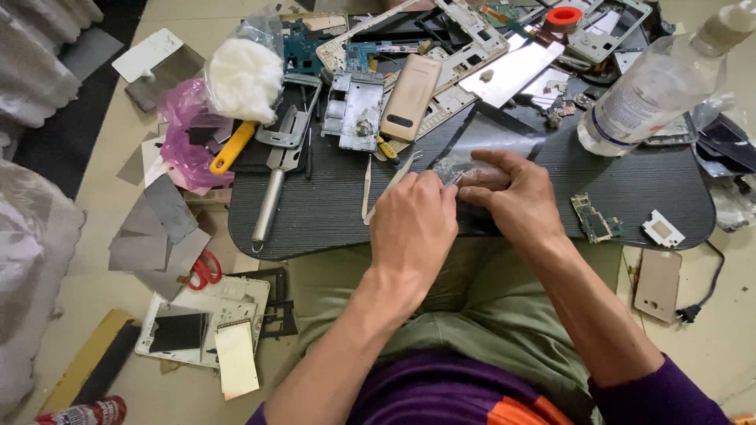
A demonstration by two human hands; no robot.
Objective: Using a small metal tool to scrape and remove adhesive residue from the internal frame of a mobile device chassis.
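My left hand [413, 224] and my right hand [512, 193] meet over the near edge of a low dark table [331, 212]. Between their fingertips is a small crumpled piece of clear plastic film [455, 168], pinched from both sides. The left hand's fingers are curled shut around it and what else it grips is hidden. The right hand lies flatter, with its index finger stretched out over the film. White tweezers [386, 185] lie on the table just left of the left hand.
A gold phone [409, 98], phone frames and circuit boards [596, 219], a metal scraper [276, 181], a yellow-handled tool [232, 147] and a clear bottle [654, 86] crowd the table. Red scissors [206, 269], grey sheets, a gold back cover [657, 285] lie on the floor.
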